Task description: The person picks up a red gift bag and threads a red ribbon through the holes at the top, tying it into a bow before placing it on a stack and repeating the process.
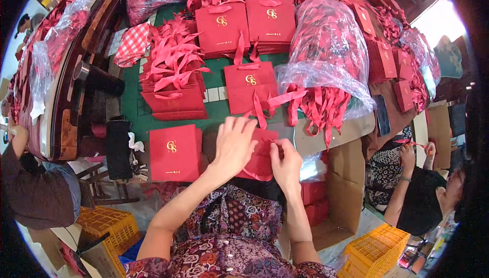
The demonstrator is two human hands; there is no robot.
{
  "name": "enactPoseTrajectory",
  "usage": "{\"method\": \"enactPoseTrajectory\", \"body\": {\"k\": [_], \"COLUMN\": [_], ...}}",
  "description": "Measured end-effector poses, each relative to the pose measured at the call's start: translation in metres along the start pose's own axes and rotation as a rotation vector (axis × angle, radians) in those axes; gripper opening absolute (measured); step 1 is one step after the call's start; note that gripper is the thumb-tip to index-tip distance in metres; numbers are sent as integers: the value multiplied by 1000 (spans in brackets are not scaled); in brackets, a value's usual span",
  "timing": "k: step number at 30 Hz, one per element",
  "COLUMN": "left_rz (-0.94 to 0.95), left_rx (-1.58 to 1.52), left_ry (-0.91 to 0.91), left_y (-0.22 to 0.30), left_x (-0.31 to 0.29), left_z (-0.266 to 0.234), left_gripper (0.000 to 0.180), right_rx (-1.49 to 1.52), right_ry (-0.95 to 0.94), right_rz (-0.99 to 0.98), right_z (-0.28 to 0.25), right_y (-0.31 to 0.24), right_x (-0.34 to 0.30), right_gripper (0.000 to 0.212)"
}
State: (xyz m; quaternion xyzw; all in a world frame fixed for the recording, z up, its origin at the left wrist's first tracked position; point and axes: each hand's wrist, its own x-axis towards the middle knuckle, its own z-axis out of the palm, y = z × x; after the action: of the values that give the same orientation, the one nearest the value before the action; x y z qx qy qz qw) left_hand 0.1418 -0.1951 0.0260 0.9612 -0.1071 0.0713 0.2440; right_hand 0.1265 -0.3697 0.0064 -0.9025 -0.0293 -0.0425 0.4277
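Observation:
A small red paper bag [259, 160] is between my two hands at the table's near edge, partly hidden by them. My left hand [232, 143] lies over its left side, fingers curved and thumb against the bag. My right hand [286, 163] pinches its upper right edge between thumb and finger. A red ribbon [259, 110] trails just beyond my left fingertips, leading toward a clear plastic sack [328, 48] with a bundle of red ribbons [321, 106] spilling from its mouth. Just beyond my hands lies another red bag [249, 82] with gold lettering and a ribbon handle.
Flat red bags [174, 153] lie left of my hands. Ribboned bags [173, 92] and upright stacks [222, 28] stand farther back. A phone [381, 116] lies at the right. A cardboard box [341, 196] and yellow crates [377, 252] stand below. Other people [423, 201] sit at both sides.

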Motion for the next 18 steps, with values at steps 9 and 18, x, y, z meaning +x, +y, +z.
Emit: {"method": "enactPoseTrajectory", "body": {"k": [9, 18], "left_rz": [58, -41], "left_rx": [-62, -279], "left_ry": [-76, -67], "left_y": [-2, -7], "left_x": [6, 1], "left_z": [21, 23], "left_gripper": [44, 25], "right_rx": [-54, -68], "right_ry": [12, 50], "right_rz": [-61, -77], "right_z": [13, 19], "right_y": [2, -8], "right_x": [5, 2], "right_gripper": [13, 15]}}
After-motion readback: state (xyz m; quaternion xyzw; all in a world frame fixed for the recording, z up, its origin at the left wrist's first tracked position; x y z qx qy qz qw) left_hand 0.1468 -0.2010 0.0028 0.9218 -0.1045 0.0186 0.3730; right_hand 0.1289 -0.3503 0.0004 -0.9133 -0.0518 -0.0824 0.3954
